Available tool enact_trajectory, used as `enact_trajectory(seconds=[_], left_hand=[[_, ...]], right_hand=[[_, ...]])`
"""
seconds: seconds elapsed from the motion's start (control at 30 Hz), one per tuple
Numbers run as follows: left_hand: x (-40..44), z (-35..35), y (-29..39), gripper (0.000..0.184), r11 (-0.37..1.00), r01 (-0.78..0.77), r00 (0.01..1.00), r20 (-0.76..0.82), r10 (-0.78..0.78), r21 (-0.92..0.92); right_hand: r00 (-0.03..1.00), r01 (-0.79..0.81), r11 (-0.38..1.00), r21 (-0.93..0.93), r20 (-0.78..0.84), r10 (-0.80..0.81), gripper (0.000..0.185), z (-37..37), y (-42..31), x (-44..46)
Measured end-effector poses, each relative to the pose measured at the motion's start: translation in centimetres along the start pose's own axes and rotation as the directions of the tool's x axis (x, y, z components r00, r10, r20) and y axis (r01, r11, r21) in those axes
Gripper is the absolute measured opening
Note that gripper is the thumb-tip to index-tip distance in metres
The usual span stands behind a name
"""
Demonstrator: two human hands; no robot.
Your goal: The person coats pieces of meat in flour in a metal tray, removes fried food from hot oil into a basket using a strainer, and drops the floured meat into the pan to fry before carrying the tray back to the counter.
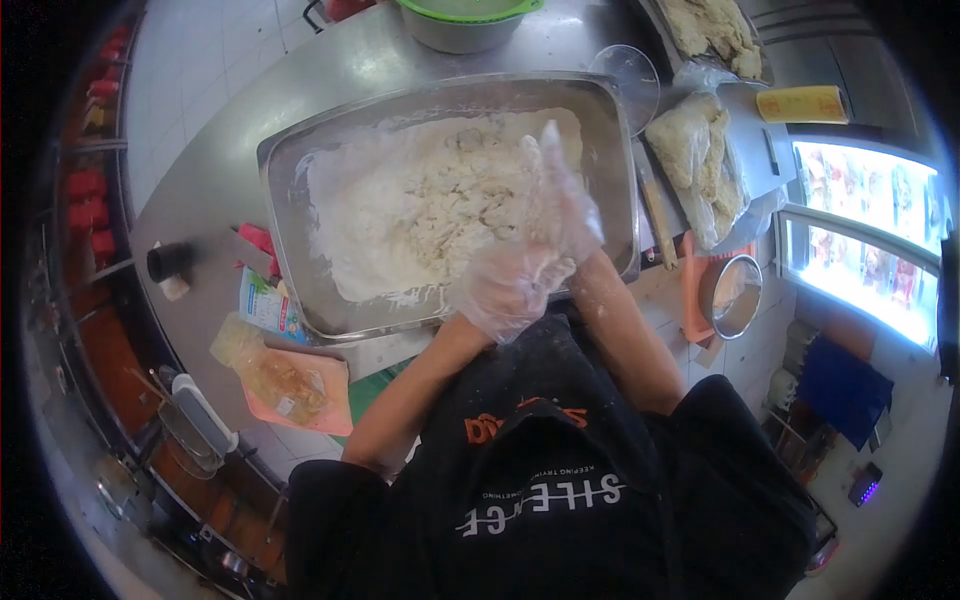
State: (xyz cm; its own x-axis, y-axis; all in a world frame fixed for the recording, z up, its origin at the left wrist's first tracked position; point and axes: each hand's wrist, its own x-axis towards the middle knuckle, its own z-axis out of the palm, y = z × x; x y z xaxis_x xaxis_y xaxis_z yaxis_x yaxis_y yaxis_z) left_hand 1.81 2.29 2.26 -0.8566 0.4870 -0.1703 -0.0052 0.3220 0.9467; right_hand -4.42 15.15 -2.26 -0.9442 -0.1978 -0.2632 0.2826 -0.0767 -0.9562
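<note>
A floury dough mix (400, 215) is contained in a metal tray (612, 165), which is set along the near edge of the desk (215, 215). Above the tray's near right part, the gloved right hand (562, 208) is held with fingers stretched out, while the gloved left hand (505, 290) is bent close beside it; whether anything is gripped there cannot be told. Bagged dough (690, 165) is laid beyond the tray's right edge.
</note>
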Motion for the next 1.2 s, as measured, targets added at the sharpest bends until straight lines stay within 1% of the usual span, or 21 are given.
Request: enact_trajectory(seconds=[0.07,0.1,0.17,0.2,0.23,0.3,0.33,0.37,0.43,0.47,0.53,0.63,0.73,0.83,0.93,0.97,1.0,1.03,1.1,1.13,1.2], left_hand=[[-0.3,0.7,-1.8,0.023,0.986,0.000,0.999,0.048,0.009,-0.168],[-0.6,0.7,-2.1,0.023,0.973,0.031,0.998,0.058,-0.018,-0.227],[-1.6,-0.2,-2.6,0.023,0.987,0.033,0.999,0.012,-0.031,-0.155],[-2.8,-1.5,-2.5,0.023,1.000,0.013,0.999,-0.034,-0.014,-0.024],[-3.9,-3.1,-2.3,0.022,0.994,-0.007,0.997,-0.074,0.015,0.109],[-5.8,-6.8,-0.1,0.023,0.937,0.346,0.936,-0.089,-0.340,0.056],[-6.7,-7.8,0.1,0.030,0.880,0.455,0.885,-0.179,-0.430,0.136],[-7.3,-8.8,-0.2,0.037,0.805,0.558,0.820,-0.284,-0.497,0.200],[-9.2,-10.1,-1.5,0.043,0.739,0.653,0.727,-0.408,-0.552,0.164],[-9.7,-10.3,-1.5,0.045,0.724,0.681,0.687,-0.441,-0.578,0.111],[-10.2,-10.9,-1.3,0.047,0.686,0.728,0.583,-0.515,-0.629,-0.014],[-9.7,-10.4,-3.1,0.047,0.709,0.705,0.587,-0.561,-0.584,0.000],[-8.9,-10.2,-2.8,0.046,0.714,0.698,0.599,-0.505,-0.621,-0.051],[-7.5,-10.4,-0.8,0.047,0.655,0.745,0.555,-0.426,-0.714,-0.127],[-6.9,-8.6,-4.0,0.047,0.747,0.627,0.636,-0.408,-0.655,-0.220],[-6.4,-7.8,-5.4,0.040,0.774,0.572,0.648,-0.429,-0.629,-0.271],[-6.0,-7.1,-6.8,0.033,0.796,0.516,0.658,-0.448,-0.605,-0.317],[-5.7,-6.8,-7.5,0.027,0.812,0.461,0.666,-0.465,-0.584,-0.359],[-5.5,-7.3,-6.9,0.028,0.802,0.580,0.699,-0.419,-0.580,-0.144],[-5.4,-7.8,-6.6,0.028,0.784,0.620,0.713,-0.396,-0.579,-0.031],[-6.2,-8.0,-5.7,0.030,0.773,0.632,0.669,-0.469,-0.577,-0.049]], right_hand=[[0.997,-0.055,0.998,0.008,0.051,0.055,0.075,-0.2,1.0,0.0],[0.986,-0.169,0.985,-0.038,-0.004,0.169,0.075,1.2,-2.1,-0.1],[0.974,-0.201,0.860,-0.469,0.001,0.228,0.073,3.3,-2.8,0.3],[0.976,-0.072,0.625,-0.777,0.075,0.206,0.070,4.1,-1.3,0.2],[0.966,0.085,0.291,-0.953,0.150,0.209,0.067,4.8,0.2,0.2],[0.943,0.120,0.095,-0.988,0.144,0.299,0.067,6.3,5.2,-0.6],[0.929,0.140,-0.006,-0.990,0.129,0.347,0.067,6.4,6.4,-1.2],[0.898,0.202,0.178,-0.963,0.254,0.358,0.067,5.4,5.4,-0.6],[0.790,0.311,0.530,-0.789,0.525,0.318,0.069,3.5,1.7,1.0],[0.847,0.190,0.493,-0.849,0.395,0.355,0.069,3.5,0.6,0.9],[0.905,-0.043,0.397,-0.917,0.133,0.405,0.070,3.5,-1.1,1.0],[0.808,0.103,0.378,-0.920,0.299,0.508,0.069,2.4,-2.5,0.8],[0.940,0.091,0.470,-0.878,0.232,0.252,0.068,-3.7,0.0,4.0],[0.989,0.077,0.211,-0.974,0.102,0.111,0.057,-4.0,-3.4,6.0],[0.981,0.019,0.103,-0.994,0.038,0.191,0.050,-2.3,-2.1,10.4],[0.975,0.204,0.128,-0.970,0.213,0.057,0.048,-1.7,0.6,11.2],[0.924,0.381,0.132,-0.915,0.374,-0.079,0.046,-1.4,4.1,11.6],[0.905,0.424,0.080,-0.902,0.423,-0.038,0.047,-1.2,6.1,12.2],[0.860,0.509,-0.021,-0.860,0.508,0.048,0.049,-0.7,7.5,12.5],[0.903,0.420,-0.056,-0.906,0.410,0.128,0.049,-1.3,7.8,11.9],[0.937,0.262,-0.159,-0.952,0.212,0.277,0.049,-1.1,4.7,9.4]])
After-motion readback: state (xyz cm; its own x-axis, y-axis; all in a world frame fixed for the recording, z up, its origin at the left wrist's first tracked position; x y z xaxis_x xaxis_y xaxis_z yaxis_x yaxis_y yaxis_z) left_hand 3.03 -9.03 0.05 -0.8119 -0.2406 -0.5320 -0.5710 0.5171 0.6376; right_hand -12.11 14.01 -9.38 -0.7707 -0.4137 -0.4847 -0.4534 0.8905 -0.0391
